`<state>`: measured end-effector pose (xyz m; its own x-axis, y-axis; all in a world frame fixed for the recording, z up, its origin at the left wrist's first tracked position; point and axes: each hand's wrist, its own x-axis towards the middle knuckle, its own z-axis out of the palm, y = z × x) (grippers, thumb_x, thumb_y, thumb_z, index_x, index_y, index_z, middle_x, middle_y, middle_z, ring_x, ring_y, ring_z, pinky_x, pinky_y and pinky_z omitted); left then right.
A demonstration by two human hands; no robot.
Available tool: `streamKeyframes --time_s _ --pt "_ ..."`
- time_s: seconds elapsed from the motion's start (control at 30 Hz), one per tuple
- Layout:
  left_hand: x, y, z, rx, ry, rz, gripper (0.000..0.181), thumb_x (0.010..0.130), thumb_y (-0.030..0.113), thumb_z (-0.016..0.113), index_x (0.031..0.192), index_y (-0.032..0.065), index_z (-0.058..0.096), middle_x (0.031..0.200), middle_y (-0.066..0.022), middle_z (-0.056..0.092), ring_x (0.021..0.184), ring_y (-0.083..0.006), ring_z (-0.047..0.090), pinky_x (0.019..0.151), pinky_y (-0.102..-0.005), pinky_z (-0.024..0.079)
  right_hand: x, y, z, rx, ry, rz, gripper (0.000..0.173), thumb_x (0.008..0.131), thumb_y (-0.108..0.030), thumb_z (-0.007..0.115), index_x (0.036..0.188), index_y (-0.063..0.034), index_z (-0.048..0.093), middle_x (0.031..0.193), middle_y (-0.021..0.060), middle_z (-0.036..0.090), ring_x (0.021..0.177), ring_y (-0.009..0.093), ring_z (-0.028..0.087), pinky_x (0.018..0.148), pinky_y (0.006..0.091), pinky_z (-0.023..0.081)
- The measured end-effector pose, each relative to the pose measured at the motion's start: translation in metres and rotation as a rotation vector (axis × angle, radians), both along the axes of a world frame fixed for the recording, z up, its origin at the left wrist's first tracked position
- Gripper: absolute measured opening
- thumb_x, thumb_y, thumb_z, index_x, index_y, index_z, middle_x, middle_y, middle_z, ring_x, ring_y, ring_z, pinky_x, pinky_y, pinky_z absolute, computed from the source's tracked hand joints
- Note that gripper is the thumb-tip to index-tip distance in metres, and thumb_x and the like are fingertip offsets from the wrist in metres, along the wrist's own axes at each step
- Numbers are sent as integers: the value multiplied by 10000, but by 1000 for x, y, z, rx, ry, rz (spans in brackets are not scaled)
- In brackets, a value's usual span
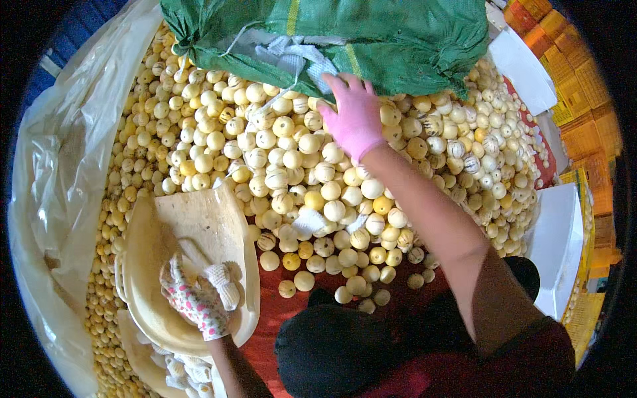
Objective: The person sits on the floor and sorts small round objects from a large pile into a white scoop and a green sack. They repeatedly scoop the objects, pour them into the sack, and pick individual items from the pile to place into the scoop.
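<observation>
My right hand, in a pink glove, reaches over a heap of round, pale yellow pepino melons, some with dark stripes. Its fingers are spread at the lower edge of a green woven sack. White foam netting shows in the sack's torn gap, with the fingertips against or just beside it. My left hand, in a floral-print glove, is inside a cut-open beige plastic basin. A bunched foam net lies beside that hand; whether the fingers grip anything is unclear.
Clear plastic sheeting borders the heap at left. More foam nets lie below the basin. Red flooring shows in front of my knees. White boxes and stacked orange and yellow crates line the right side.
</observation>
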<state>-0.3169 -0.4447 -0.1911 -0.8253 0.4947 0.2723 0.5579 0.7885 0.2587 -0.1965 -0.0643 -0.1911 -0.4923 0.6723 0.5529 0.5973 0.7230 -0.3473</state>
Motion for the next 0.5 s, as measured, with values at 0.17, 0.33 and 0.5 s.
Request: streamKeyframes --time_s 0.17,0.33,0.5 --pt "19 14 -16 172 -9 -105 512 698 -9 627 1205 50 598 1335 -158 514 1206 -316 500 1075 -407 362 -6 74 -18 179 -424 -2 390 787 -221 704 1165 -179 617 1306 63 543 1209 294 495 961 436 444" --pt "48 68 -10 634 -532 -308 444 799 -87 589 1234 -5 564 1267 -144 581 1193 -261 538 1034 -375 425 11 71 0 -201 -186 125 311 804 -66 669 1110 -89 614 1242 56 598 1081 297 587 928 378 474" --pt "56 124 -18 1023 -1069 -274 372 883 -19 597 1252 -23 551 1219 -155 609 1135 -214 582 1009 -340 445 34 54 -4 -116 228 266 292 806 -125 678 1083 -84 597 1071 95 644 965 318 625 844 384 500"
